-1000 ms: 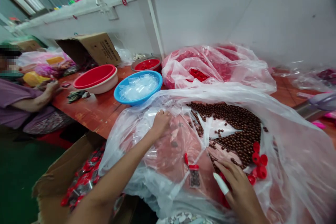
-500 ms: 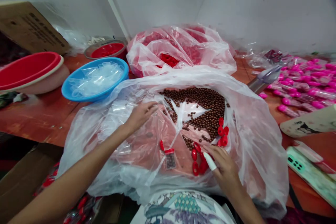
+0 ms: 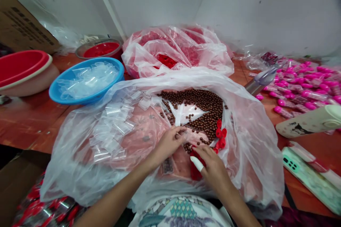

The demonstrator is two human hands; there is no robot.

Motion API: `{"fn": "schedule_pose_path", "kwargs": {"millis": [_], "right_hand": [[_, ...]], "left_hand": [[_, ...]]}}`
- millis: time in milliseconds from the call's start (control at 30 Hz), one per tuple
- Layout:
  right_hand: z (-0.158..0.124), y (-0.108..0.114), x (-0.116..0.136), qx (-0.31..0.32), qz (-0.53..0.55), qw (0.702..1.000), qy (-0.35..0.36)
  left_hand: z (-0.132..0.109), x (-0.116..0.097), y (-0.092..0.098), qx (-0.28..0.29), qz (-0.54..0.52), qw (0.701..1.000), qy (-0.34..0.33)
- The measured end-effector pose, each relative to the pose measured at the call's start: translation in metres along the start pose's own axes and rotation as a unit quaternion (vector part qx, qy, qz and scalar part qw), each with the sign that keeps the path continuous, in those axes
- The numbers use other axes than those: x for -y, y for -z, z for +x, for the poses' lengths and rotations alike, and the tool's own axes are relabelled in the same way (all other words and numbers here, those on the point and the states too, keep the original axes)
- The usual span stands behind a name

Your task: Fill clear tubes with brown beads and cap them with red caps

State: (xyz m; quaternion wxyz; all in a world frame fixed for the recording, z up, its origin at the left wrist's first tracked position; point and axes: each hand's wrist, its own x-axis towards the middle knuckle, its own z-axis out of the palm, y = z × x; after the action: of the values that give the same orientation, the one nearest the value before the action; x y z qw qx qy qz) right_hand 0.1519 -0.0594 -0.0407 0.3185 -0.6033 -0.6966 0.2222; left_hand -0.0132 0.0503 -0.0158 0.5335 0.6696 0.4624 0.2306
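My left hand (image 3: pixel 170 142) pinches a small clear vial (image 3: pixel 182 132) beside the brown beads (image 3: pixel 202 108); my right hand (image 3: pixel 211 166), half-curled, rests on red caps (image 3: pixel 195 172). Filling stage, I judge: beads in, then a cap.

The cardboard box (image 3: pixel 18 25) at upper left and the phone (image 3: pixel 309 175) at lower right are cut off by the frame edges, and the left hand (image 3: pixel 170 142) covers whatever its fingertips pinch.
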Motion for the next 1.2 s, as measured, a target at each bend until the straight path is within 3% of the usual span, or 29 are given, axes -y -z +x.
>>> {"fn": "schedule_pose_path", "kwargs": {"millis": [133,300,467,767,1200], "right_hand": [[-0.015,0.010,-0.005,0.016,-0.021,1.000,0.012],[-0.026,0.016,-0.012,-0.008,0.011,1.000,0.019],[-0.027,0.020,-0.009,0.011,0.018,1.000,0.013],[-0.027,0.017,-0.014,0.034,0.015,0.999,0.013],[-0.024,0.017,-0.015,0.037,0.013,0.999,0.014]], "left_hand": [[0.025,-0.005,0.005,0.012,0.198,0.980,-0.032],[0.053,-0.017,0.006,-0.004,0.269,0.961,-0.069],[0.080,-0.019,-0.002,0.036,0.301,0.953,-0.017],[0.111,-0.013,-0.029,0.066,0.238,0.969,-0.027],[0.119,-0.004,-0.053,0.118,0.041,0.992,0.019]]}}
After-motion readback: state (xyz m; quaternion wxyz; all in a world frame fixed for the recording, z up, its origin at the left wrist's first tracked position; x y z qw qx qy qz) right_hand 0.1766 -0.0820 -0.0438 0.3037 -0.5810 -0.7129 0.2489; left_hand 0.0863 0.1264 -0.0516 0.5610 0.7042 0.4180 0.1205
